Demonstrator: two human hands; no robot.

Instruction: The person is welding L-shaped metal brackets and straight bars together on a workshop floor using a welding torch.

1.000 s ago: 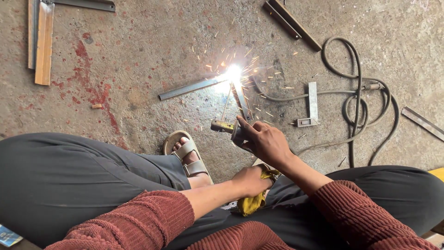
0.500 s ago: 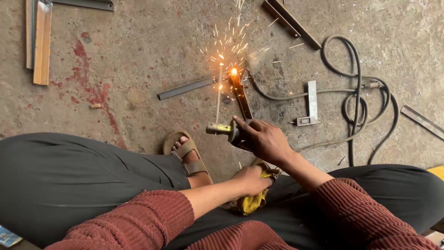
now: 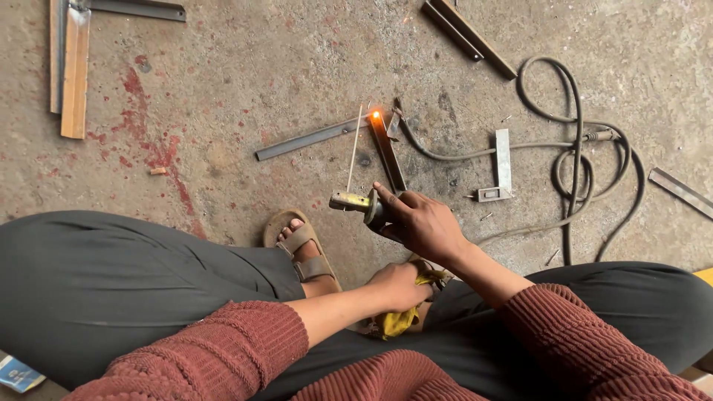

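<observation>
Stained concrete floor (image 3: pixel 245 67) carries metal bars (image 3: pixel 308 139) and cable (image 3: pixel 575 148).

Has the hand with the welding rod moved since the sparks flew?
Yes. The right hand has drawn its rod left, off the glowing joint.

Metal workshop, welding done on the floor. Evidence: stained bare concrete floor (image 3: pixel 223 59), steel bar offcuts (image 3: pixel 308 138) scattered about, thick black welding cable (image 3: pixel 572 148) in loops, glowing orange weld spot (image 3: pixel 376 115) on a bar end, small steel bracket (image 3: pixel 500 167).
</observation>
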